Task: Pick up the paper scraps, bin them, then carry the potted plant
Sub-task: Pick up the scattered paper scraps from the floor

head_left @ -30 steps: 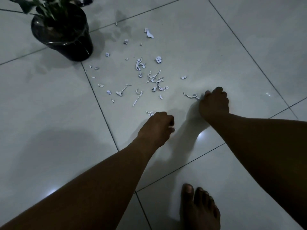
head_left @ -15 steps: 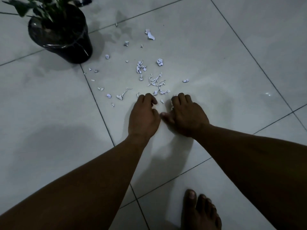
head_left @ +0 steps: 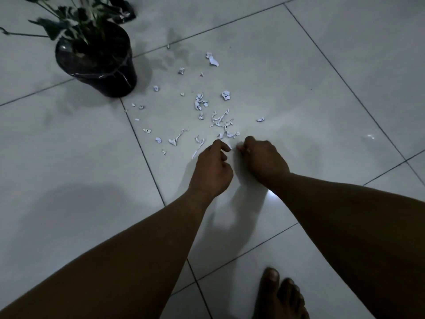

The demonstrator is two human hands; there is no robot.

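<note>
Both hands have drawn back — left hand (head_left: 210,168) and right hand (head_left: 264,158) curled, pinching paper scraps (head_left: 220,122).

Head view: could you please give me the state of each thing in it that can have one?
Left hand: fingers curled, at the near edge of the scraps; what it holds cannot be told.
Right hand: fingers curled, close beside the left; a pale bit at its fingertips.
Paper scraps: mostly still scattered on the floor.
Potted plant: upright on the floor, untouched.
</note>
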